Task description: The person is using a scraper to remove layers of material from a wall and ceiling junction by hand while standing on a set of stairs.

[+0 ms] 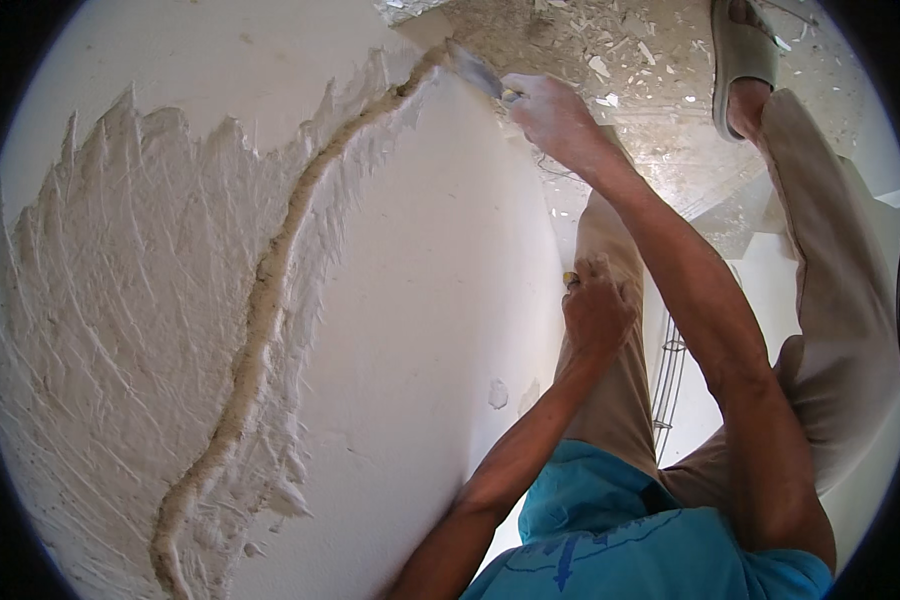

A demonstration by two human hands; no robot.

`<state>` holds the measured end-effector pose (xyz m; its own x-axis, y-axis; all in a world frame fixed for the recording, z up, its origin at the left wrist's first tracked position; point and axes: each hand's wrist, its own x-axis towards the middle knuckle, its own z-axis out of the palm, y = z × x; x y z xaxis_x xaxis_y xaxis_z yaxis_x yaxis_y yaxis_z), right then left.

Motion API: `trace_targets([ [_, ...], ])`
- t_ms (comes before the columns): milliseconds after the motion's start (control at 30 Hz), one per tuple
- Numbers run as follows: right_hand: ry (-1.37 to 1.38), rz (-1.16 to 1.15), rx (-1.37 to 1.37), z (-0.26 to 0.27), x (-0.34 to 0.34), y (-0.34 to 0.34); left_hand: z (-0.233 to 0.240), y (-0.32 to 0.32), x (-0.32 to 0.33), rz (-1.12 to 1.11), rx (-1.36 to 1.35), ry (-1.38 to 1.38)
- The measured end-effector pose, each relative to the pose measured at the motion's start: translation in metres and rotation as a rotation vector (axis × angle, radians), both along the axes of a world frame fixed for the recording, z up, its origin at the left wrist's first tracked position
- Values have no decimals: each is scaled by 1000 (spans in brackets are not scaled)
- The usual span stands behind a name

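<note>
My right hand, dusted white, grips a putty knife. The knife's flat metal blade is at the upper end of a rough groove cut into the white plastered wall. My hand covers most of its handle. Against the knee of my tan trousers, my left hand is curled into a loose fist, with what looks like a yellow-faced ring on one finger. I see no tool in it. Its palm side is hidden.
Scraped, ridged plaster spreads along the groove. White flakes litter the dusty floor beyond my right hand. My sandalled foot stands at upper right. A framework of thin metal rods shows between my legs.
</note>
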<state>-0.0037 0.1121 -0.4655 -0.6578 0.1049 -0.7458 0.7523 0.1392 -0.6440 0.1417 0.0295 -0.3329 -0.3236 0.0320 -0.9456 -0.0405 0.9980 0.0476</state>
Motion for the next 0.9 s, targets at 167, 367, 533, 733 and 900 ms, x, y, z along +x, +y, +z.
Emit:
trace_targets([
  [167,10,14,23,2,-1,-16,-2,-2,4,-38,-21,24],
  [367,33,57,67,-4,-5,-32,-2,-5,2,-38,-13,-60],
  [533,106,-15,106,-47,-3,-19,-4,-3,-2,-6,-4,96],
  [733,-45,-29,-15,-31,21,-16,-6,-8,4,4,-26,94],
  [900,-216,-426,-772,-10,36,17,-48,-51,14,414,385,401],
])
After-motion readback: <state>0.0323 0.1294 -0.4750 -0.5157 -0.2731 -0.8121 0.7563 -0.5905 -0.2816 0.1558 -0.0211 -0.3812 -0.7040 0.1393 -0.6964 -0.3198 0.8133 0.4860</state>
